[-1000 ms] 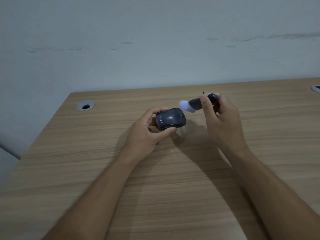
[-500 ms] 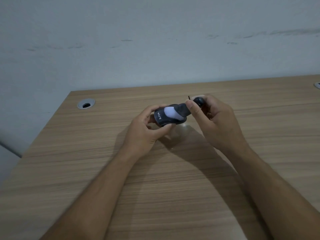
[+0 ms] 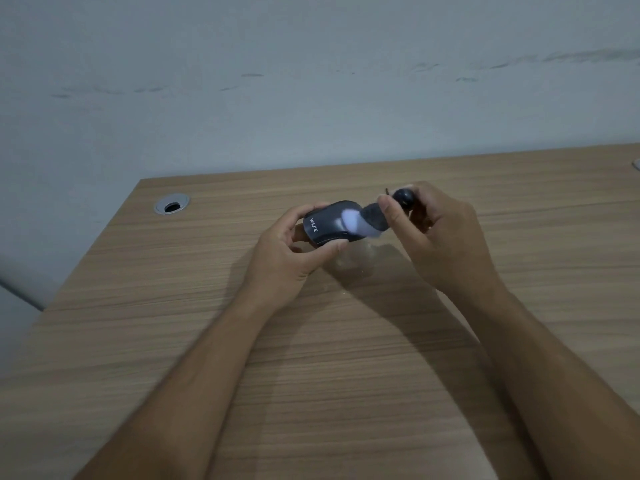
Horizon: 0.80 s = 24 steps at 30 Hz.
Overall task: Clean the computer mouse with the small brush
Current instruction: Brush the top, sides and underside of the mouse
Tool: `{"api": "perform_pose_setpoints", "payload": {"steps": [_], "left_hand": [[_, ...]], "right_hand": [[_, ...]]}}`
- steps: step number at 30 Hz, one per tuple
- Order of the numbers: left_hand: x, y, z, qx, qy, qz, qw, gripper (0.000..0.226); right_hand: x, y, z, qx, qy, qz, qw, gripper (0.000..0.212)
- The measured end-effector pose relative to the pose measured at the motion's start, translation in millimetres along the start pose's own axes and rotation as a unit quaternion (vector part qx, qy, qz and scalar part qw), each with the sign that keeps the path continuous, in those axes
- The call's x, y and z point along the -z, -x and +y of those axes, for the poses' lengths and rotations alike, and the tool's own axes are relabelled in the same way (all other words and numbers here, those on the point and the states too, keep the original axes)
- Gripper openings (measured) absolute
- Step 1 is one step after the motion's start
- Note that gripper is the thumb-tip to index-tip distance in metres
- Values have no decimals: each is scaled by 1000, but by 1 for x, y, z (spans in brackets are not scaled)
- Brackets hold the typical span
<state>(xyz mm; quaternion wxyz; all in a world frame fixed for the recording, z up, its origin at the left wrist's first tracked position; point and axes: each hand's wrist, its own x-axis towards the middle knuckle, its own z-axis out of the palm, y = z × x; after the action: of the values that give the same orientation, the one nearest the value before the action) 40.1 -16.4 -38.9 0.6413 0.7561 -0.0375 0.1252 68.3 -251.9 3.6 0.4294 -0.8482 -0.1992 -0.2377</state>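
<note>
Computer mouse (image 3: 327,225): smooth, dark, rounded shell with small white lettering on its near-left end, raised just above the tabletop (image 3: 346,375), a matte wood-grain laminate with straight horizontal streaks. Small brush (image 3: 374,220): dark tapered body ending in a rounded black knob, with a pale, soft tuft that lies blurred against the right half of the mouse's top. A faint shiny smear marks the surface just below the mouse. Round metal cable grommet (image 3: 171,204): set in the tabletop well to the left of the left hand, near the far corner. The far edge runs just beyond both hands, against a scuffed pale wall (image 3: 311,98); wide bare surface lies toward the person. Left hand (image 3: 294,254): curled around the mouse, thumb on its near side, fingers wrapped behind. Right hand (image 3: 443,237): closed on the brush, thumb and forefinger pinching the body.
</note>
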Motion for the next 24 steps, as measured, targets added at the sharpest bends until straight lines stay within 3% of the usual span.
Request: {"api": "perform_pose_setpoints", "payload": {"steps": [3, 7, 14, 20, 24], "left_hand": [[-2, 2, 3, -4, -7, -12, 1000, 58], [-1, 3, 5, -12, -20, -18, 1000, 57], [-2, 4, 5, -11, -22, -10, 1000, 59], [-1, 5, 7, -10, -33, -34, 999, 58], [-2, 8, 9, -30, -67, -31, 997, 58]], "right_hand": [[-2, -2, 5, -36, -8, 49, 998, 24], [0, 2, -8, -11, -58, -20, 998, 17], [3, -3, 9, -41, 12, 29, 999, 26], [-1, 4, -11, 18, -47, -54, 997, 23], [-3, 2, 0, 27, 21, 5, 999, 24]]}}
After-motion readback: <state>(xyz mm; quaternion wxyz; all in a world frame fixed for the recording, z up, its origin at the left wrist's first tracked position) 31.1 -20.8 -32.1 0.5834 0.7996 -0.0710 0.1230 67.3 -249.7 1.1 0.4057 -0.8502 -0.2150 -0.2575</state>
